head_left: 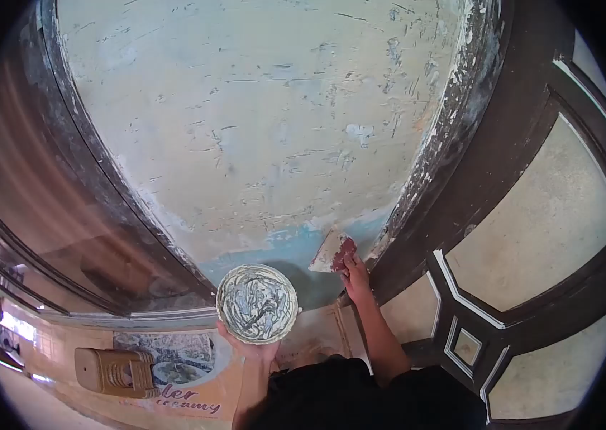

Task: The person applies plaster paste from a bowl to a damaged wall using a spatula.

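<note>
My left hand (pixel 260 350) supports a round bowl (pixel 293 308) from below, its inside smeared with white and grey paste. In my right hand (pixel 357 278) is a putty knife (pixel 328 251) with a wide, paste-coated blade and a dark red part by the fingers. The blade lies close to the lower right of the scraped wall (pixel 267 143); whether it touches cannot be made out. Patches of pale filler, scratches and a light blue band mark the wall.
A dark wooden door (pixel 489 215) with pale panels stands at the right. At the left is a dark-framed glass panel (pixel 80 179). A brown plastic stool (pixel 106 369) sits behind on the left, beside a printed sheet (pixel 195 401) on the floor.
</note>
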A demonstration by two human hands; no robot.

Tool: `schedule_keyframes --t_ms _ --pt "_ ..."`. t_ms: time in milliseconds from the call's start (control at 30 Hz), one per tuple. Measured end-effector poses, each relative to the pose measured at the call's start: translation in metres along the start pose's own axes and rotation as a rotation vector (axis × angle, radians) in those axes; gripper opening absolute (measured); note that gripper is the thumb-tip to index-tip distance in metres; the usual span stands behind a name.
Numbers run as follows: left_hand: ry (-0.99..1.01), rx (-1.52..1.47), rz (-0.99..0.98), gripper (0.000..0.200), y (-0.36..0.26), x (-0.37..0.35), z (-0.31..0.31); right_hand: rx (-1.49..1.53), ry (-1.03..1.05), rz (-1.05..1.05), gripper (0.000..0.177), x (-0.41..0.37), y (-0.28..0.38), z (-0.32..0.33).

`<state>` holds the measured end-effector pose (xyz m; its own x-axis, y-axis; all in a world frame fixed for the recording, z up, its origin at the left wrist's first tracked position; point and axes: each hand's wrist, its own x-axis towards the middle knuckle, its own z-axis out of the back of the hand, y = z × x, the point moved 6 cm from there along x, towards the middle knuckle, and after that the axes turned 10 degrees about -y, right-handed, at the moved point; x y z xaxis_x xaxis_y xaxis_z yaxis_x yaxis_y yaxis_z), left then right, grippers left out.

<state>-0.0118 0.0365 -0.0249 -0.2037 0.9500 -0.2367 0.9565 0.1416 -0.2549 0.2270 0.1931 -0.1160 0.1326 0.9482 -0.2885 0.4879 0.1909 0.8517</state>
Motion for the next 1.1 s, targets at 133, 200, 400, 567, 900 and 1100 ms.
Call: schedule_keyframes --t_ms 133,200,400,567,900,1100 --pt "-0.025 0.032 -0.060 0.096 -0.007 -0.008 -0.012 0.066 0.048 0.062 0.026 0.006 -0.003 -0.009" --pt "-0.016 0.028 -0.030 0.096 -0.007 -0.002 0.004 0.043 0.012 0.065 0.028 0.004 0.000 -0.012" --pt "-0.021 0.018 -0.022 0.095 -0.005 -0.007 -0.011 0.000 0.089 0.105 0.034 0.006 0.003 -0.024" --pt "-0.014 0.019 -0.076 0.089 -0.004 -0.003 -0.008 0.021 0.068 0.046 0.035 0.019 -0.009 -0.026" --pt "0.163 0.011 0.026 0.087 0.003 -0.002 -0.028 -0.258 -0.163 0.206 0.027 0.041 0.011 -0.041" --pt "0.156 -0.021 0.046 0.088 0.003 -0.002 -0.027 -0.315 -0.190 0.141 0.030 0.042 -0.008 -0.018"
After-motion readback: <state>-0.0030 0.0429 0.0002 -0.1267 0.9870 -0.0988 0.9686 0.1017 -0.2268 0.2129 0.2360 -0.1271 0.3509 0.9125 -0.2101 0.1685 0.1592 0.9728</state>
